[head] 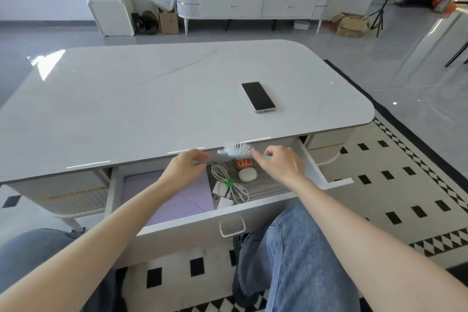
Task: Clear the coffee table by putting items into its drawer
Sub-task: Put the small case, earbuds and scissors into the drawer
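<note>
A white and pale-blue hairbrush (236,148) hovers bristles-up over the back of the open drawer (192,220), just under the coffee table's (141,99) front edge. My right hand (279,166) grips its right end with curled fingers. My left hand (186,168) pinches its left end. A black phone (257,96) lies screen-up on the right part of the tabletop. Inside the drawer lie a purple folder (187,200), a white charger with a coiled cable (228,186), a white oval case (247,174) and a red packet (244,163).
My knees in blue jeans (291,248) sit right against the drawer front and its handle (232,227). A black-and-white patterned rug (405,185) lies under the table. A white sideboard (253,4) and cardboard boxes (350,24) stand by the far wall.
</note>
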Motion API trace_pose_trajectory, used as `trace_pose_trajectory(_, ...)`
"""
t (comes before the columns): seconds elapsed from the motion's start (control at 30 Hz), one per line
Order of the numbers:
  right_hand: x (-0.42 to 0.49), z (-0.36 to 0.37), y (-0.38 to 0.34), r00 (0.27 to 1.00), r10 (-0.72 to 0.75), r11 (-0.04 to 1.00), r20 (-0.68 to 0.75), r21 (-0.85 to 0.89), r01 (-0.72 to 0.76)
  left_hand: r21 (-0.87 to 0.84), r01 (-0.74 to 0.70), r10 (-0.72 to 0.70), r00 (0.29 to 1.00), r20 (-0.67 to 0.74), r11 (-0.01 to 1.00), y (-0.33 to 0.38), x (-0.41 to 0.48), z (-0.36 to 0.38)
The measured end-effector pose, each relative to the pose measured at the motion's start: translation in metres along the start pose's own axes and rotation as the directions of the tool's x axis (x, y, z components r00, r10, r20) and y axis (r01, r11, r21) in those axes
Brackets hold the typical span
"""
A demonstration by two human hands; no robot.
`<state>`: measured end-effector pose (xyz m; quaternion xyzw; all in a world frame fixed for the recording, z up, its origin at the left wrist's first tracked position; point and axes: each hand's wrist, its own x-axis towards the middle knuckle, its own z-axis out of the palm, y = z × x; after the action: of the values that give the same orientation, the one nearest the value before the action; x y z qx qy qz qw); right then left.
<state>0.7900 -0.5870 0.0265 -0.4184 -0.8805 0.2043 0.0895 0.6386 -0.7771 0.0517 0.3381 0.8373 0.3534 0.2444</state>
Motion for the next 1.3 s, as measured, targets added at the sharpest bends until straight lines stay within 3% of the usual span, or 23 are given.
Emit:
trace_pose_trajectory(0.17, -0.006, 0.007, -0.003, 0.992, -0.05, 0.957, 0.119, -0.28, 0.081, -0.007, 0.062, -0.061, 0.997, 0.051, 0.998, -0.03, -0.008, 0.012)
trace_pose_trajectory(0.27, 0.0, 0.017, 0.007, 0.98, 0.077, 0.938, 0.186, -0.346, -0.008, 0.015, 0.079, -0.08, 0.993, 0.09, 0.997, -0.039, -0.009, 0.018)
trace_pose_trajectory(0.43, 0.016, 0.035, 0.02, 0.833, 0.454, 0.877, 0.316, -0.322, -0.356, 0.059, 0.058, -0.065, 0.99, 0.124, 0.997, -0.05, -0.005, 0.026)
trace_pose_trajectory(0.7, 0.05, 0.053, 0.03, 0.73, 0.44, 0.898, 0.523, -0.229, -0.377, 0.107, 0.013, -0.032, 0.983, 0.179, 0.994, -0.065, 0.005, 0.043)
trace_pose_trajectory(0.93, 0.065, 0.072, 0.032, 0.603, 0.58, 0.798, 0.548, -0.233, -0.556, 0.115, -0.014, -0.009, 0.98, 0.198, 0.993, -0.078, 0.018, 0.043)
trace_pose_trajectory(1.07, 0.07, 0.083, 0.035, 0.624, 0.573, 0.811, 0.531, -0.263, -0.522, 0.125, -0.015, -0.011, 0.978, 0.207, 0.992, -0.087, 0.023, 0.041)
trace_pose_trajectory(1.17, 0.074, 0.094, 0.039, 0.609, 0.535, 0.845, 0.586, -0.352, -0.403, 0.128, -0.03, 0.002, 0.977, 0.213, 0.991, -0.089, 0.025, 0.043)
trace_pose_trajectory(1.3, 0.073, 0.093, 0.032, 0.654, 0.506, 0.856, 0.562, -0.418, -0.303, 0.14, -0.037, 0.004, 0.974, 0.227, 0.989, -0.088, 0.027, 0.046)
